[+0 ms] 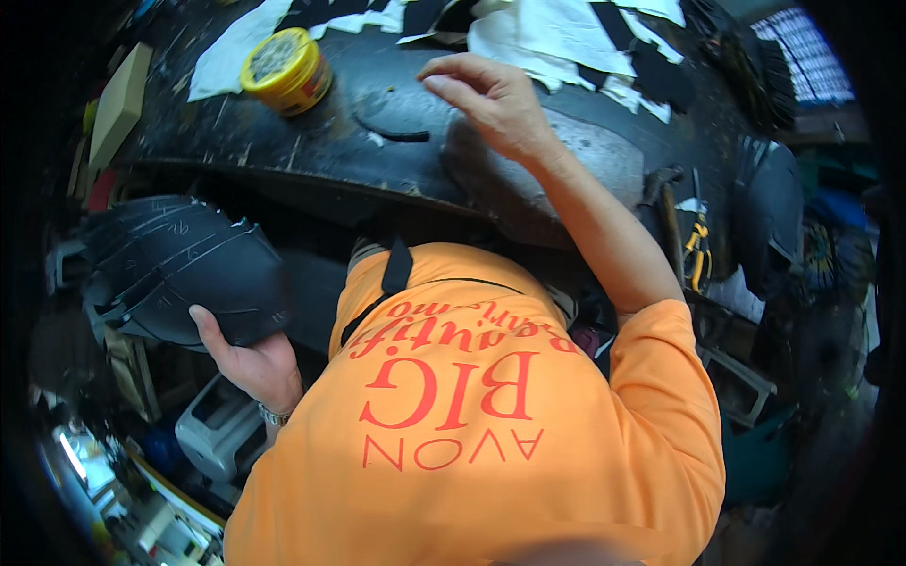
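My left hand [255,366] grips a black curved shell piece [193,269] from below, off the table's front left side, with its thumb against the near face. Pale chalk-like lines and marks run over the shell, and its upper edge is notched. Above the table, my right hand [495,104] has its thumb and forefinger brought together at the tips. Whatever may be between them is too small to make out. Below that hand lies a dark, worn rounded slab [566,174]. A short black curved strip [396,135] lies to its left.
A yellow tub [307,87] stands at the table's far left. White sheets [547,42] and black scraps spread along the back. A hammer [668,203] and yellow-handled pliers [697,253] lie at right, near another black shell [766,203]. A grey plastic stool [212,429] is below left.
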Demonstrator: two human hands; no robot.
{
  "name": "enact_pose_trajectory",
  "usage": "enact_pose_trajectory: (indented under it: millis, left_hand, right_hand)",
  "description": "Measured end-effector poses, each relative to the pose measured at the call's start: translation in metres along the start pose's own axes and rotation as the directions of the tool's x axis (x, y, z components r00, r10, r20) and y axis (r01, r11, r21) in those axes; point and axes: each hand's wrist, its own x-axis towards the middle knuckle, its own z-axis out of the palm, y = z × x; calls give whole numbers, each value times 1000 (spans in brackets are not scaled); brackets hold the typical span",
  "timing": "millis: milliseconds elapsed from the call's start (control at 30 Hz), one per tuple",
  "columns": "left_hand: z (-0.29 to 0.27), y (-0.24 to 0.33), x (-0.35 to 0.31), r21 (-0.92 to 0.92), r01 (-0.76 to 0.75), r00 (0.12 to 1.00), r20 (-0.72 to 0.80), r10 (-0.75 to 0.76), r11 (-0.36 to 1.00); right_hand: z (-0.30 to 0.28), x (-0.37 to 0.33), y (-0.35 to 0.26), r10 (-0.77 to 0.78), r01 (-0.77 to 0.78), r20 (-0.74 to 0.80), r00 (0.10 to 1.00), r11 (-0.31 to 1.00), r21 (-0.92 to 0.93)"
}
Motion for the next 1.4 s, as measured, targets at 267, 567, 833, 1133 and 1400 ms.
enact_pose_trajectory:
  millis: [267,567,833,1133,1400]
  left_hand:
    - [53,-40,9,162,62,742,653,-154,985]
    - [187,-75,54,678,339,-1,694,-720,653]
    - [226,-113,86,838,-15,-428,488,-761,546]
    - [207,-113,111,877,15,-477,428,-768,480]
    - [188,-144,121,682,583,-206,650,-731,441]
  right_hand:
    - [-68,-21,-83,-665,479,-227,711,695,-536]
    - [-152,-98,-114,-687,144,121,717,-24,-989]
    - [-138,-112,-106,-335,343,251,908,250,-906]
    - [-118,-75,-159,63,538,568,821,247,-806]
    - [-132,-43,-149,-40,507,511,859,209,-836]
